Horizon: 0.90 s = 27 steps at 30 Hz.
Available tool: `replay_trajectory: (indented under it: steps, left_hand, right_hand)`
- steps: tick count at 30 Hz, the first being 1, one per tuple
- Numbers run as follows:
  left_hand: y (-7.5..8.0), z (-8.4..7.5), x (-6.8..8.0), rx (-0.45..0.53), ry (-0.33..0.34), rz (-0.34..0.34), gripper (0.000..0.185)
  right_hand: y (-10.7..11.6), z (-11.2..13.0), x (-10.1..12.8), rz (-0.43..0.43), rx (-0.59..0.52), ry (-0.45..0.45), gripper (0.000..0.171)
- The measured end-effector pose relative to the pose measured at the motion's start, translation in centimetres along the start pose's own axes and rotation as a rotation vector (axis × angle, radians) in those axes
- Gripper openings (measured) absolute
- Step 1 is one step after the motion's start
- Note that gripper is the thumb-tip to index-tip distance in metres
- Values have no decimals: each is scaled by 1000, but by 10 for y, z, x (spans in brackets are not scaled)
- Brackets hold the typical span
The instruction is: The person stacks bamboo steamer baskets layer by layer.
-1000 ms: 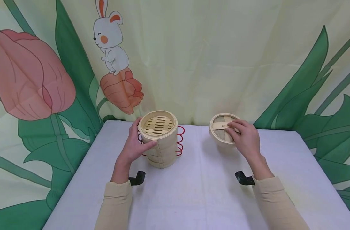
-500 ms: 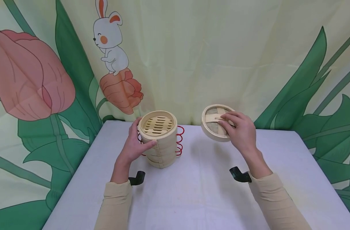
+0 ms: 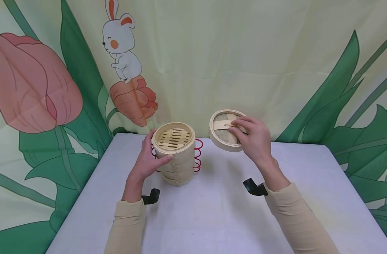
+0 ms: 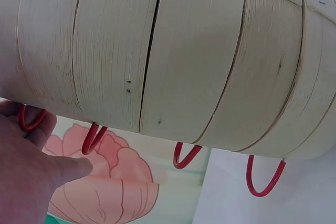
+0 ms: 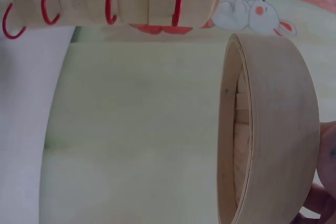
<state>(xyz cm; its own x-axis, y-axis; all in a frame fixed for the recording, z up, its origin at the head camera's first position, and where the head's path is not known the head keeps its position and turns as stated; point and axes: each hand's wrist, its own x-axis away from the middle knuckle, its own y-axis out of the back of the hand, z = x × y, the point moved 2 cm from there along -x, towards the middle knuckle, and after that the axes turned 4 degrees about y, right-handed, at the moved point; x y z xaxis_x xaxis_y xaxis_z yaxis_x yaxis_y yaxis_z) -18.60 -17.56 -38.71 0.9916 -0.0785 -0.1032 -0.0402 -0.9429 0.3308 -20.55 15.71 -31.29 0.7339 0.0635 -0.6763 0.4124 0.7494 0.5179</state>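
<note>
Left hand (image 3: 148, 160) wrapped around stacked bamboo steamer (image 3: 176, 153) on white surface (image 3: 219, 211); right hand (image 3: 254, 141) pinching woven lid (image 3: 221, 132) handle, lid aloft, tilted, beside stack.

Steamer stack (image 3: 176, 155) on table (image 3: 219, 211); lid (image 3: 226, 129) raised just right.

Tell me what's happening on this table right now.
A person at a white table is working with a stack of bamboo steamer baskets that has red wire handles on its sides. The left hand grips the side of the stack, whose top basket is open, showing its slatted floor. The right hand pinches the strip handle of the steamer lid and holds it in the air, tilted, just right of the stack and apart from it.
</note>
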Motion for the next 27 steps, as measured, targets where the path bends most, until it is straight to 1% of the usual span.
replay_trajectory:
  steps: [5,20,27]
  left_hand:
    - [0,1,0,-9,7,-4,110]
    - [0,0,0,-10,10,0,110]
    - [0,0,-1,-20,12,-2,111]
  right_hand:
    - [-5,7,-4,6,-8,18,18]
    - [-14,20,-8,16,-23,23,19]
    - [-17,26,-14,11,-33,75,19]
